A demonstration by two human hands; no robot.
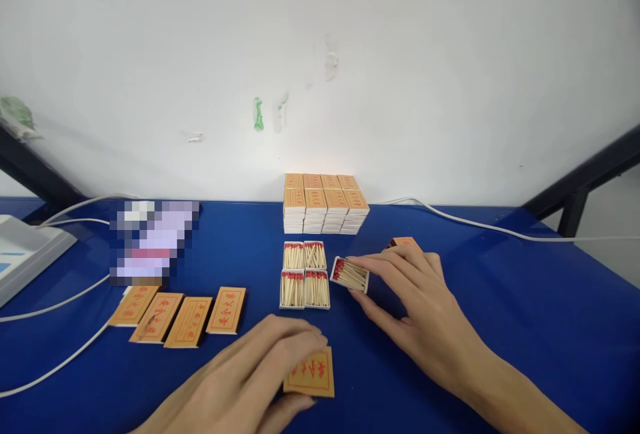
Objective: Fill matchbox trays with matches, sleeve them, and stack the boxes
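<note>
My right hand [415, 301] grips an open matchbox tray [351, 275] by its edges, fingers above and thumb below; red-tipped matches fill it, and it is tilted beside a block of other trays. That block is several match-filled trays [304, 289] set side by side in the middle of the table. Nearer to me, my left hand [265, 367] is closed round an orange matchbox sleeve [317, 374] with red printing; the fingers cover its left part. Behind my right hand another orange matchbox piece [406, 243] is partly hidden.
Stacked matchboxes [325, 202] stand against the white wall. Several orange sleeves [187, 322] lie at the left, near a pixelated flat object [157, 241]. White cables [465, 224] run along both sides of the blue table [540, 307]. A white device [35, 247] sits at far left.
</note>
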